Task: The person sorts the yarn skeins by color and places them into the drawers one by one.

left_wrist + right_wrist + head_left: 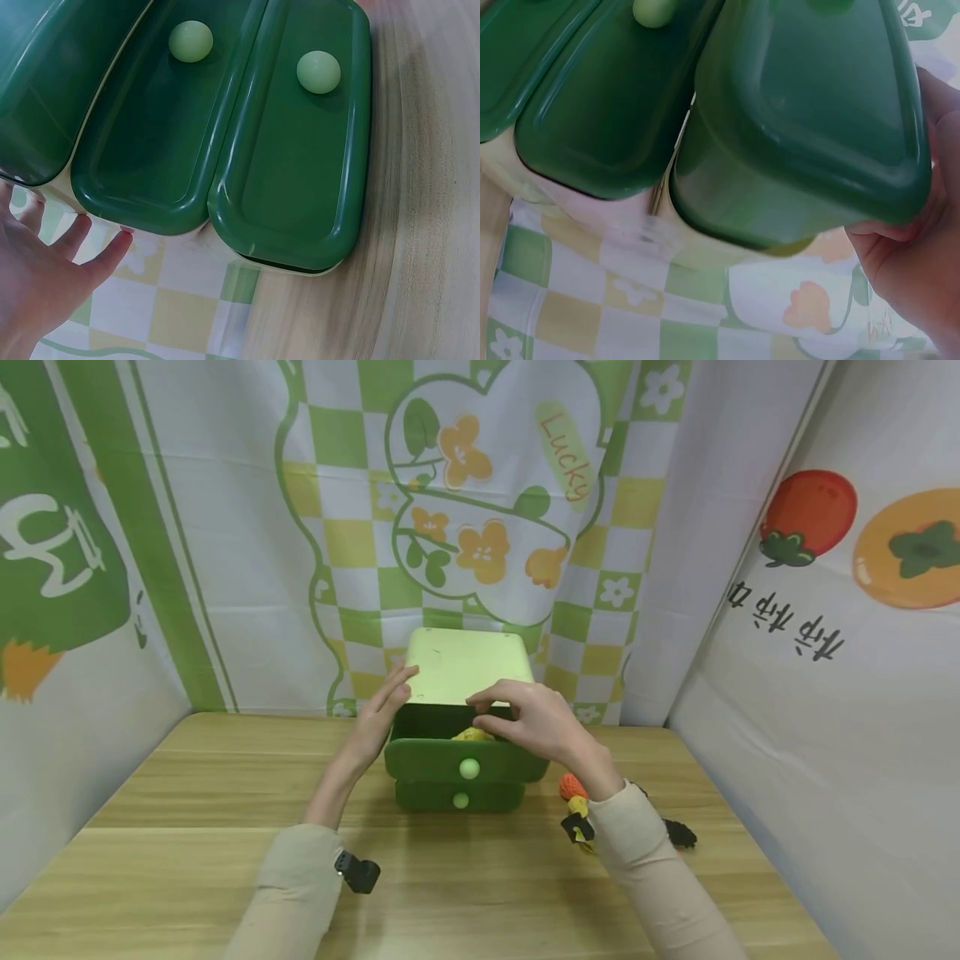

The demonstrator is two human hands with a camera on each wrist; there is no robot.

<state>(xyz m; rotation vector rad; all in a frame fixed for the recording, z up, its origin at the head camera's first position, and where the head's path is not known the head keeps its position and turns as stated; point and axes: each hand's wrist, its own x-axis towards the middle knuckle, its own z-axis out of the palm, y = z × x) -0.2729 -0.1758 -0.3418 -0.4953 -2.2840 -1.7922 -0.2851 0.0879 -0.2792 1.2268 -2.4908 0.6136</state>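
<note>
1. Yellow item (pixel 472 735): partly visible inside the pulled-out top drawer (pixel 423 760) of the cabinet, behind the drawer front; its lower part is hidden.
2. Right hand (pixel 536 718): above the right part of that drawer, close to the yellow item; fingers bent, thumb and forefinger parted, with nothing seen held between them. Whether it touches the item cannot be told.
3. Cabinet (pixel 468 664): pale green top, dark green drawers; below the top drawer, two further drawer fronts (pixel 169 127) with round pale knobs (pixel 319 72) sit pushed in.
4. Left hand (pixel 375 718): at the cabinet's left side, fingers extended and spread, fingertips against the wall, gripping nothing.
5. Orange-red item (pixel 572 787) and black item (pixel 681 833): right of the cabinet, near the right forearm, which hides part of this group.
6. Bench (pixel 187 827): wood-grained, beneath the cabinet.
7. Checked cloth (pixel 345 543): hanging behind the cabinet, printed with flowers and "Lucky".
</note>
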